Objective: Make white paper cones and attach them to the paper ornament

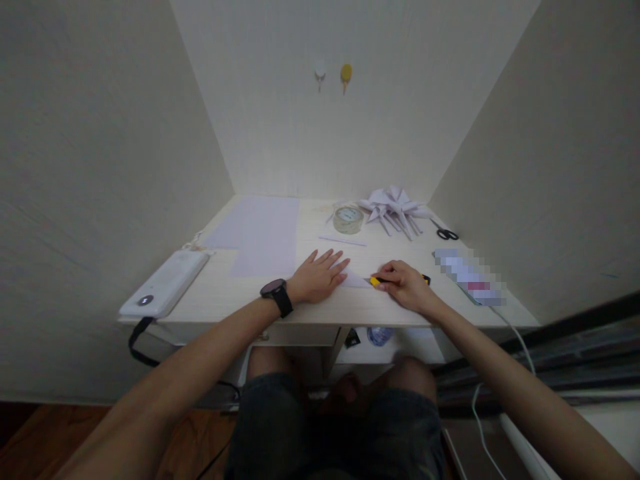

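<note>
both hands [320, 277] near desk edge [320, 319]

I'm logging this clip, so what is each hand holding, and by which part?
The right hand holds a yellow cutter by its body, tip toward the paper. The left hand holds nothing; it lies flat on the paper.

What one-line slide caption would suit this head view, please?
Left hand flat on a small paper piece, right hand holding a yellow cutter against it.

a home craft nook: small desk [280, 303] between plain walls, tape roll [348, 219], scissors [444, 232].
</note>
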A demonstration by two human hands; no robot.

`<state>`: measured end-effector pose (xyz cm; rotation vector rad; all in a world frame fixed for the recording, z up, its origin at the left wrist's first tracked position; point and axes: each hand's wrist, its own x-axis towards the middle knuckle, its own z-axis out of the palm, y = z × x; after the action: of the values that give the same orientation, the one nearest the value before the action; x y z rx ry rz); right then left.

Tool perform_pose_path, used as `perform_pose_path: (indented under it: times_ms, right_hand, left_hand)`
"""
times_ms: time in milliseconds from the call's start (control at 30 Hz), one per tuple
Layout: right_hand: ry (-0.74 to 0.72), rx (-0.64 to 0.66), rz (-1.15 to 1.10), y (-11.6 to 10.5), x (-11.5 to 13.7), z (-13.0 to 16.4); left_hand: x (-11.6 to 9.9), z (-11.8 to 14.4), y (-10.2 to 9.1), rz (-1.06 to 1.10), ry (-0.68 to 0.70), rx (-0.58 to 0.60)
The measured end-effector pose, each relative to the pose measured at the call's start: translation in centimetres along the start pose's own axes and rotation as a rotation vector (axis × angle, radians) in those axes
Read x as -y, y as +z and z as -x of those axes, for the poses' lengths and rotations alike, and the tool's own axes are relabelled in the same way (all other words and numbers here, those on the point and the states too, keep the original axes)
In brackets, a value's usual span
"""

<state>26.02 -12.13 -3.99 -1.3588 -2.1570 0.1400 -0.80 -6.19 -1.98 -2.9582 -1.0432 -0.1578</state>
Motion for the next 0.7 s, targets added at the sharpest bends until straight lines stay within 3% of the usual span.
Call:
perform_pose_path:
  times_ms: [700]
  right_hand:
    - [-0.005,0.057,-0.064,-1.2,-2.2,0.2]
  left_hand:
    - [0.0,0.1,0.1,0.001,-0.004,-0.011]
